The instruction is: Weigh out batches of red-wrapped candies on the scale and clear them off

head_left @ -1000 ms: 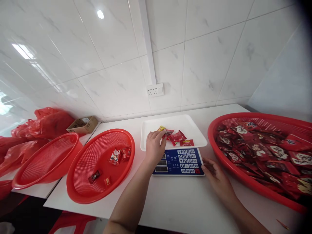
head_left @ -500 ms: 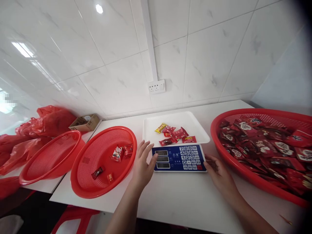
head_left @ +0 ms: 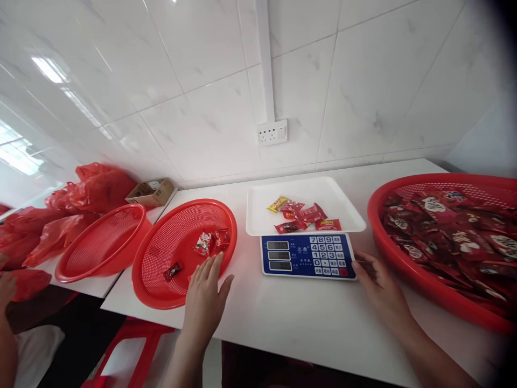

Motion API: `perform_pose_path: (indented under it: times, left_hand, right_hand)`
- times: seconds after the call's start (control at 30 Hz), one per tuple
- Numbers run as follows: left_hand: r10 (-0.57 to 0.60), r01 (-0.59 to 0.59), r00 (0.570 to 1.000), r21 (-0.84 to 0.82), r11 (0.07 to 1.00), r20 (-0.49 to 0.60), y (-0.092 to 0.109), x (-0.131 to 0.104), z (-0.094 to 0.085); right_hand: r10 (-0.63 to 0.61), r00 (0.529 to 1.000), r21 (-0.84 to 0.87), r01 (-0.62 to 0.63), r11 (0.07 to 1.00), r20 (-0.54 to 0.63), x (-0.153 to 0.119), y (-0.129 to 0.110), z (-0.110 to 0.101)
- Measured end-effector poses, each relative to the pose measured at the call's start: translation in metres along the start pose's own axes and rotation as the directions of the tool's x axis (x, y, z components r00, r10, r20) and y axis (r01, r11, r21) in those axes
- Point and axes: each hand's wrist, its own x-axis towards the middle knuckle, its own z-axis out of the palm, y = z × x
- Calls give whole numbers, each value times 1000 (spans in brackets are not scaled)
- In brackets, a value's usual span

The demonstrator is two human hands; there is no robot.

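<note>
My left hand [head_left: 207,293] reaches with outstretched fingers over the near right rim of a shallow red plastic basket [head_left: 139,256], holding nothing. In that basket lie a few wrapped candies [head_left: 204,243], and a dark red one [head_left: 173,271] sits apart. My right hand [head_left: 378,285] rests at the right edge of a blue-and-white digital scale [head_left: 305,264], fingers loosely bent and thumb apart, touching its corner. Several red candy packets [head_left: 311,214] and a yellow one [head_left: 278,203] lie on the scale's white tray [head_left: 258,215].
On the right stands a large red basket [head_left: 375,215] heaped with red-wrapped candies [head_left: 456,237]. Left are another red basket [head_left: 67,269], red plastic bags [head_left: 99,186] and a cardboard box [head_left: 150,192]. Another person's hand [head_left: 6,291] shows at the far left, above a red stool [head_left: 135,345].
My left hand has moved left from beside the scale's display to over the red basket. My right hand stays at the scale's edge. The view has shifted, and another person's hand has appeared.
</note>
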Motion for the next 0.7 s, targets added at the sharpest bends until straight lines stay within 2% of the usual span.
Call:
perform_pose_path:
  times: [0.13, 0.3, 0.5, 0.7]
  left_hand:
    - [1, 0, 998, -4, 1000, 65, 7, 2, 3]
    - [18, -18, 1000, 46, 999, -9, -2, 11, 15]
    - [136, -124, 987, 132, 983, -87, -45, 49, 26]
    - [-62, 81, 994, 222, 972, -92, -104, 99, 29]
  right_hand:
    - [21, 1000, -9, -21, 1000, 0, 0, 5, -1]
    - [23, 1000, -15, -24, 1000, -9, 1, 5, 1]
    - [7, 1000, -20, -7, 1000, 3, 2, 3, 1]
    - [-50, 999, -37, 50, 998, -5, 4, 14, 1]
